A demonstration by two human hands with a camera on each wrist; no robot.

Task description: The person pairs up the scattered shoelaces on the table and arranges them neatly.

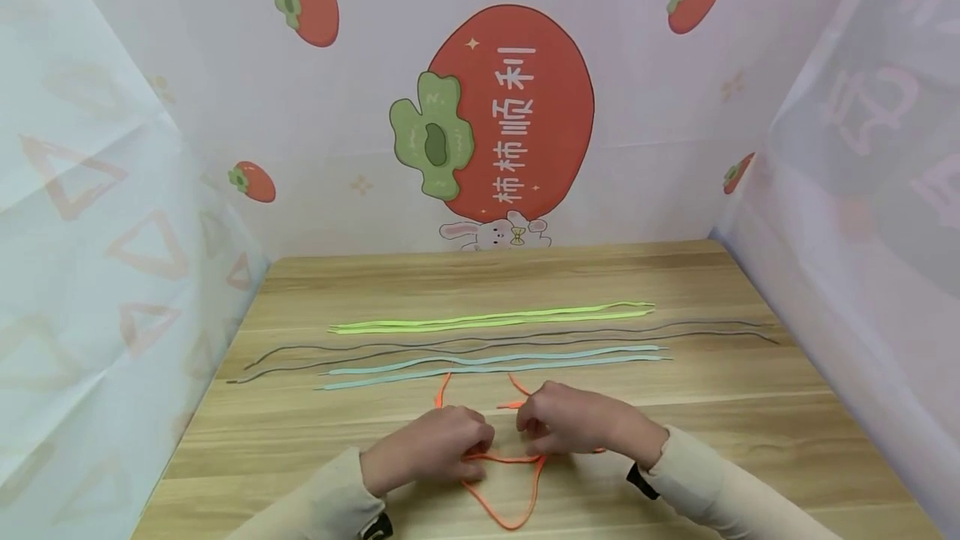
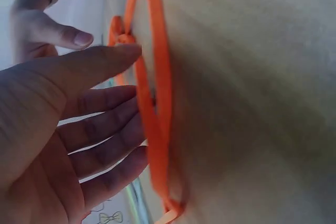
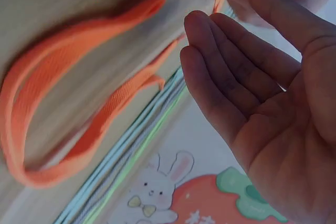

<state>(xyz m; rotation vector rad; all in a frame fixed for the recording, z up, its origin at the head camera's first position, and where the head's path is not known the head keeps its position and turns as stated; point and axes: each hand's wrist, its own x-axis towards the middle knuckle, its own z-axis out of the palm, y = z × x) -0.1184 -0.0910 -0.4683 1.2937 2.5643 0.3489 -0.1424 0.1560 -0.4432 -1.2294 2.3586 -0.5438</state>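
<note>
A flat orange shoelace (image 1: 517, 460) lies in loops at the front of the table, with a knot (image 2: 125, 39) in it in the left wrist view. My left hand (image 1: 438, 444) is at the lace's left side. Its thumb lies across the lace near the knot, while the other fingertips touch the strand, apart from the thumb. Opposite it, my right hand (image 1: 573, 419) hovers over the right part of the lace. Its fingers (image 3: 231, 72) are loosely extended, the thumb apart, with nothing seen between them. A wide orange loop (image 3: 118, 98) curves beside them.
Behind the orange lace, pairs of light blue (image 1: 480, 369), grey (image 1: 300, 347) and yellow-green shoelaces (image 1: 495, 317) lie stretched across the wooden table (image 1: 480, 273). Printed cloth walls (image 1: 645, 198) stand at the back and both sides.
</note>
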